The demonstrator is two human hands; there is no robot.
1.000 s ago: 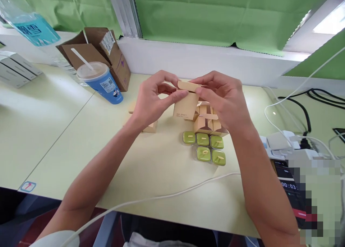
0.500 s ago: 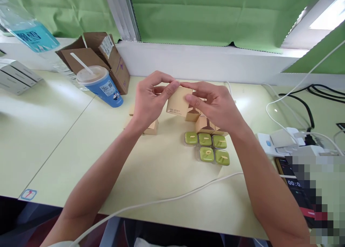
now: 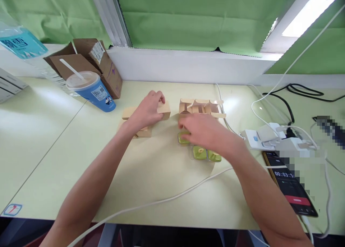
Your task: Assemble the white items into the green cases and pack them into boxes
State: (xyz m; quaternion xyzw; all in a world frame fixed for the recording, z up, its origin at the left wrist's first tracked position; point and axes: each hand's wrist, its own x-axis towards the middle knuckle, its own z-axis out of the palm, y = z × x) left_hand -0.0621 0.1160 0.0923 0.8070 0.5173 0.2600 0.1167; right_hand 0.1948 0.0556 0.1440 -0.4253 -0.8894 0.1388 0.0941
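Tan carton [image 3: 166, 112], toward table's [image 3: 161, 168] far edge: clasped by your left hand [image 3: 150, 109], likely for steadiness. Green tubs [image 3: 199, 153]: partly beneath your right hand [image 3: 201, 130], grasp unclear.

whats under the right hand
One green-lidded container peeks out from beneath the right hand; two more containers sit nearer the camera. Anything else directly beneath the hand is covered and cannot be seen.
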